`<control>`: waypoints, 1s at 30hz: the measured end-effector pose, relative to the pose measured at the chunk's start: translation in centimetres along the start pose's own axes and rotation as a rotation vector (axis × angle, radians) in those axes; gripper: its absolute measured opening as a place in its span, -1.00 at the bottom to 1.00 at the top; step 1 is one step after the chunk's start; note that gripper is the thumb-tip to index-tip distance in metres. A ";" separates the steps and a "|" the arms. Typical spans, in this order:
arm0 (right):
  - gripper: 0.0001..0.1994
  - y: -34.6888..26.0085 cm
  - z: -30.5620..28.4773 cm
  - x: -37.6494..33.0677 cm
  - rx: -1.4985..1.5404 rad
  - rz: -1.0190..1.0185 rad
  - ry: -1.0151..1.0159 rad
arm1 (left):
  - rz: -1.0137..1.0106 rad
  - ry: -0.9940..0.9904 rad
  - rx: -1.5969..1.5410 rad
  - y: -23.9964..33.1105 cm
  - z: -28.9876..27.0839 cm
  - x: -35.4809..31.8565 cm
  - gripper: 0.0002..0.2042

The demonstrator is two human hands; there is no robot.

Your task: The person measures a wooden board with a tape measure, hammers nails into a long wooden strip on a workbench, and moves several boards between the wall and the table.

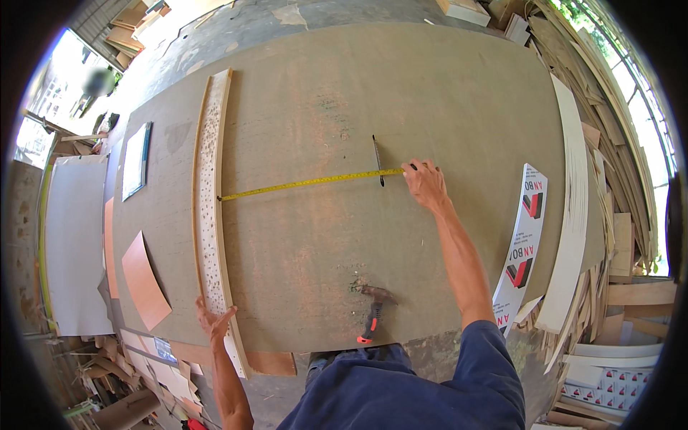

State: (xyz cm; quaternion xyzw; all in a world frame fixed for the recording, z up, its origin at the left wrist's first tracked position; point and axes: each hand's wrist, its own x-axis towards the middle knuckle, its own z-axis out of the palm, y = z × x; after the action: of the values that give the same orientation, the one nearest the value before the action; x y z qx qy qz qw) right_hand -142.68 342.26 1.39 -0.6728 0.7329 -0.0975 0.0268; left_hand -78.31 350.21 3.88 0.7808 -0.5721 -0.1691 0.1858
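Observation:
My left hand (215,320) grips the near end of a long, narrow, speckled wooden board (209,154), thumb on one edge and fingers on the other. The board lies lengthwise on the left side of a large brown sheet-topped table (301,236). From its right edge a yellow tape measure (308,184) stretches to my right hand (425,183), which is closed on its far end; the case is mostly hidden by the fingers. Just left of that hand, a thin dark stick-like thing (377,154) lies crossing the tape. A hammer (373,315) with a black and red handle rests by the near edge.
A printed white strip (522,244) and a long pale strip (571,215) lie at the right edge. Left of the board are an orange-brown sheet (145,279) and a flat glossy packet (136,161). Stacked wood planks (609,129) line the right side.

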 end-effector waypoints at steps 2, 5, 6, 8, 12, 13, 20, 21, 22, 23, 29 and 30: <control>-0.75 0.1 0.1 -0.1 0.001 -0.004 0.010 | -0.023 -0.012 0.000 0.1 0.0 0.1 -0.04; -0.76 0.1 0.2 -0.1 -0.002 -0.012 0.022 | -0.033 -0.017 0.009 0.0 0.0 0.1 -0.03; -0.76 0.1 0.2 -0.1 -0.006 -0.016 0.023 | -0.019 -0.010 0.018 -0.1 0.0 0.1 -0.02; -0.76 0.3 0.7 -0.2 -0.012 -0.017 0.053 | -0.023 -0.035 -0.082 0.6 0.0 0.1 -0.02; -0.75 0.0 0.7 -0.2 -0.006 -0.018 0.078 | 0.017 0.003 -0.060 -0.4 0.1 0.2 -0.05; -0.75 0.0 0.8 -0.3 -0.005 -0.015 0.077 | 0.018 0.000 -0.058 -0.7 0.3 0.3 -0.05; -0.73 -0.1 2.4 -1.1 -0.010 -0.013 0.225 | -0.032 -0.068 -0.152 -0.3 0.4 0.4 -0.06; -0.73 -0.1 2.7 -1.2 -0.019 -0.017 0.267 | -0.040 -0.060 -0.155 -0.3 0.4 0.4 -0.06; -0.73 -0.1 3.0 -1.2 -0.015 -0.015 0.261 | -0.043 -0.064 -0.148 -0.5 0.4 0.4 -0.06; -0.72 -0.1 3.2 -1.3 -0.029 -0.021 0.299 | -0.033 -0.067 -0.123 -0.7 0.3 0.5 -0.06; -0.71 -0.5 4.3 -1.5 -0.057 -0.009 0.388 | -0.063 -0.092 -0.004 0.2 0.2 0.5 -0.08; -0.71 -0.5 4.3 -1.4 -0.056 -0.011 0.413 | -0.029 -0.062 0.053 -0.4 0.3 0.4 -0.08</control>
State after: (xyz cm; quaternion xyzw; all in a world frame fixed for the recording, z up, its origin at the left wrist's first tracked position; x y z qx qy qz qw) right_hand -141.33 343.15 -2.88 -0.6429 0.7217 -0.2129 -0.1434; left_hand -77.96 349.89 3.43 0.7880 -0.5704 -0.1808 0.1446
